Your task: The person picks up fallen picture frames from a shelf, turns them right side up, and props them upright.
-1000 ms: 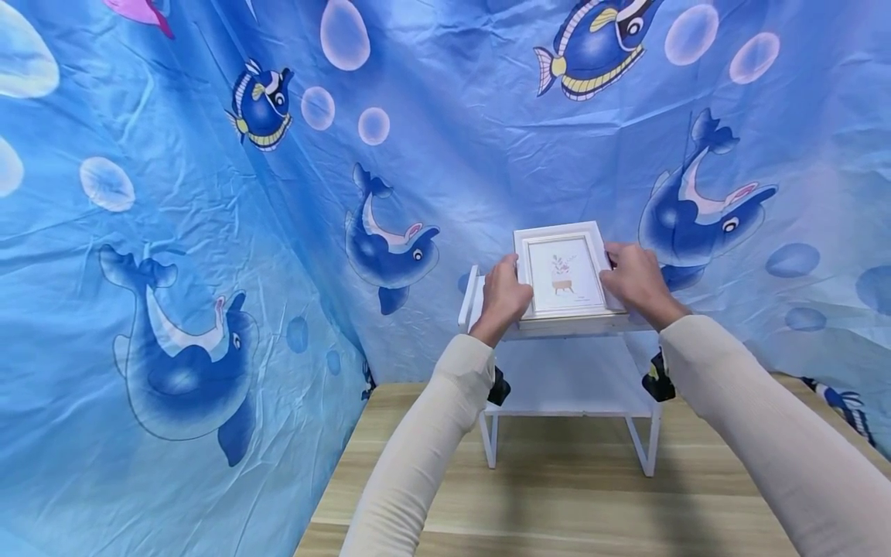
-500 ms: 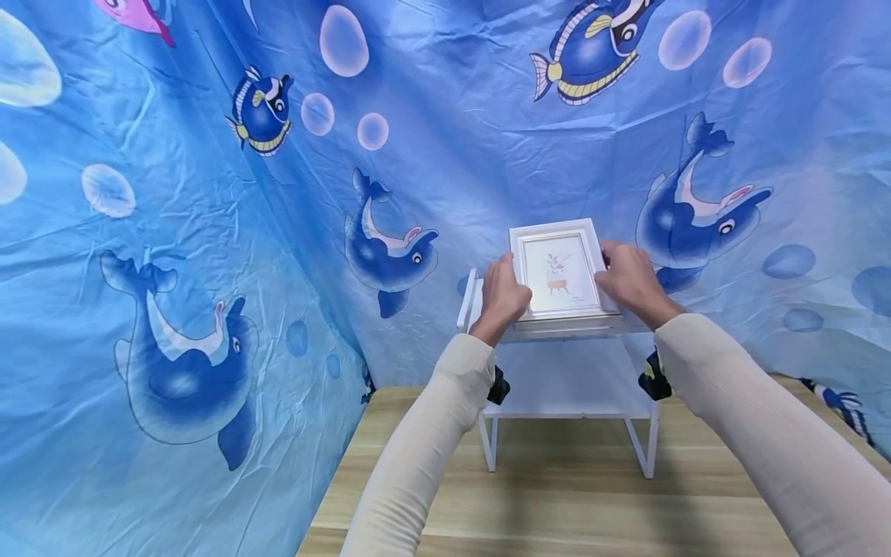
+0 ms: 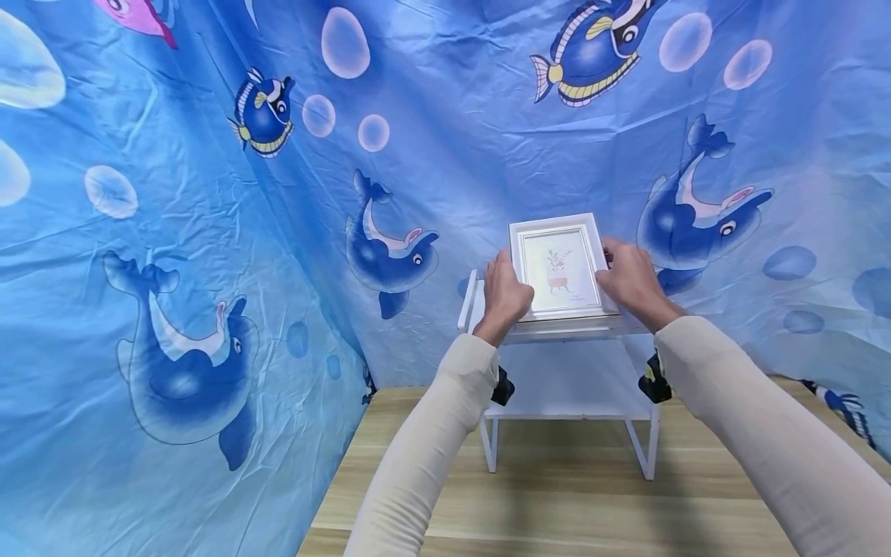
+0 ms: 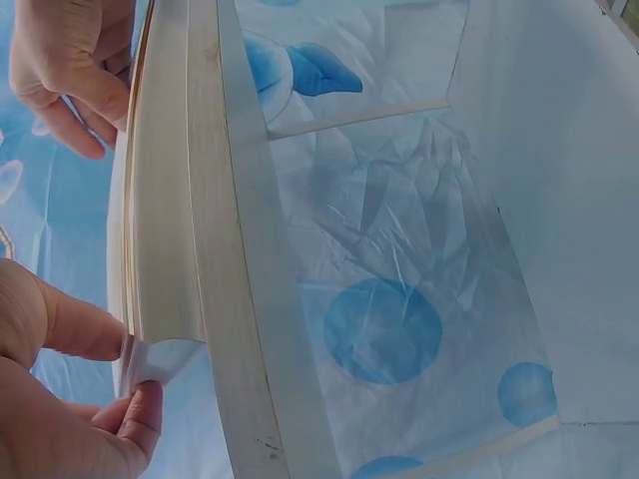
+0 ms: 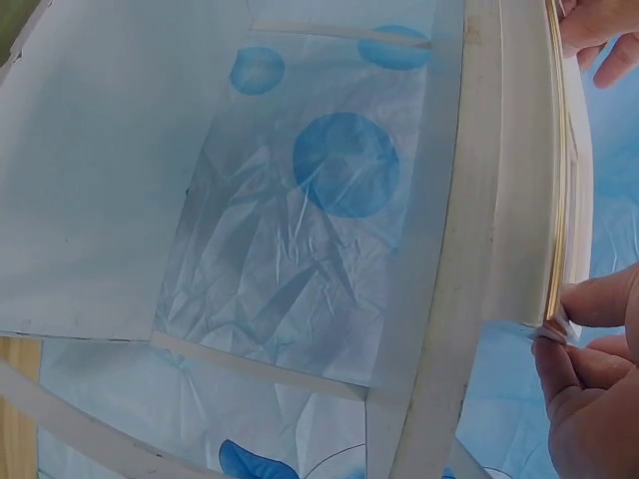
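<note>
A white picture frame (image 3: 588, 232) with gold trim and a potted-plant print lies face up over the top of a white shelf stand (image 3: 571, 379). My left hand (image 3: 506, 294) grips its left side, thumb on the front border. On the opposite side my right hand (image 3: 633, 282) holds it the same way. In the left wrist view, left-hand fingers (image 4: 145, 414) pinch a glossy corner of the frame (image 4: 165, 200). The right wrist view has my right hand (image 5: 599, 369) pinching the other gold-lined corner. What lies directly beneath the frame is hidden.
Blue sea-animal fabric (image 3: 445, 178) hangs behind and to the left. Wooden flooring (image 3: 557, 510) runs under the stand's legs. Dark devices, one on the left wrist (image 3: 503, 385) and one on the right (image 3: 654, 379), hang below the sleeves. A white rail (image 3: 469, 300) rises at the stand's left.
The picture frame's far edge has risen slightly and the frame has shifted a little left. Both hands keep their hold on its sides. The head view has tilted up slightly.
</note>
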Demonstrator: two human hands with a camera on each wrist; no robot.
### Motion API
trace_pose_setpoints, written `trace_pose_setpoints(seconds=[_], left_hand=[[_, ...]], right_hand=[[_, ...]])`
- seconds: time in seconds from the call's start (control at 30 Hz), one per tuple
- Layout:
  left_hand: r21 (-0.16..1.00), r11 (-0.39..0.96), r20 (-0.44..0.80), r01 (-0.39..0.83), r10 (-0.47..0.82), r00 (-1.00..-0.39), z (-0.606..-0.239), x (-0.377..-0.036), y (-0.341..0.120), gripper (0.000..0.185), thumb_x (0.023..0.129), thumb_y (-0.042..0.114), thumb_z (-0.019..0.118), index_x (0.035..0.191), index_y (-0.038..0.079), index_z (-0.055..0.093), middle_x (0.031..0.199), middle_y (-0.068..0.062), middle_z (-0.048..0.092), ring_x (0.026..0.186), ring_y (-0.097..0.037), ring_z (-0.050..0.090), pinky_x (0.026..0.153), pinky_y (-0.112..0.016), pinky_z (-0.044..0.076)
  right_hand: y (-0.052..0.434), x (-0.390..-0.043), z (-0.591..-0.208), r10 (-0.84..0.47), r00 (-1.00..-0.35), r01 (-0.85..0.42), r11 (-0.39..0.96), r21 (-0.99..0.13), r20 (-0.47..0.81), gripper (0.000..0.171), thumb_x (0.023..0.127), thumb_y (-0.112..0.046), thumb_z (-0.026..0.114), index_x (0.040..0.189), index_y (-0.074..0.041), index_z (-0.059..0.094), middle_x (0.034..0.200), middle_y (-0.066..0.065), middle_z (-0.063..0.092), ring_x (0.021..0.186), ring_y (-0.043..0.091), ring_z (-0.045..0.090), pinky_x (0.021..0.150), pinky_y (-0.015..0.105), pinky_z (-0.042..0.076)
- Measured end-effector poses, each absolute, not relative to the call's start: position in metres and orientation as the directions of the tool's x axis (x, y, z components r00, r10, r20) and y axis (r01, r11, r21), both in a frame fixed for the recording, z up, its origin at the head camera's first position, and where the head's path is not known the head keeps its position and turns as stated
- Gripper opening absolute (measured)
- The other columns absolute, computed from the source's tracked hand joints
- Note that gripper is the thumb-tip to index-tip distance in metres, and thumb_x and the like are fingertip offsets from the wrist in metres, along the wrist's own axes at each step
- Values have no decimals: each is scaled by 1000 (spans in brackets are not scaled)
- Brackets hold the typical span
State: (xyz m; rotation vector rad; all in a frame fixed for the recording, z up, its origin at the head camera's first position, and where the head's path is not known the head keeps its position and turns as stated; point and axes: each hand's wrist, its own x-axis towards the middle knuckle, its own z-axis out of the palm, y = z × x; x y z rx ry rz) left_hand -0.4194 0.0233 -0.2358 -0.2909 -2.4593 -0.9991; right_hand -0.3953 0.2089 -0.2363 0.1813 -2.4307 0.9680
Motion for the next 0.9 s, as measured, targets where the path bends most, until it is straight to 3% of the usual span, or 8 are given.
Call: trace_pose_setpoints(seconds=[0.3, 0.53, 0.9], left_hand=[[614, 707, 498, 352, 0, -867, -234, -419, 24, 79, 76, -8, 63, 150, 2, 37, 135, -16, 52, 127, -30, 49, 112, -38, 38], [611, 708, 497, 356, 7, -868, -235, -421, 25, 82, 75, -8, 63, 151, 3, 36, 133, -17, 52, 125, -30, 49, 111, -37, 39], [609, 708, 492, 357, 15, -871, -233, -421, 25, 83, 75, -5, 64, 152, 3, 35, 127, -16, 51, 117, -26, 48, 107, -35, 41]], right_hand=[[208, -396, -238, 71, -851, -318, 719, -618, 521, 48, 89, 8, 53, 136, 7, 49, 130, 34, 56, 117, 48, 56, 95, 59, 46], [208, -397, -238, 85, -828, -334, 718, -610, 554, 57, 84, 10, 52, 141, 8, 45, 128, 34, 57, 116, 48, 56, 97, 59, 45], [208, -396, -230, 59, -825, -346, 733, -586, 561, 45, 79, 13, 50, 124, 13, 55, 115, 35, 57, 107, 47, 54, 90, 58, 45]])
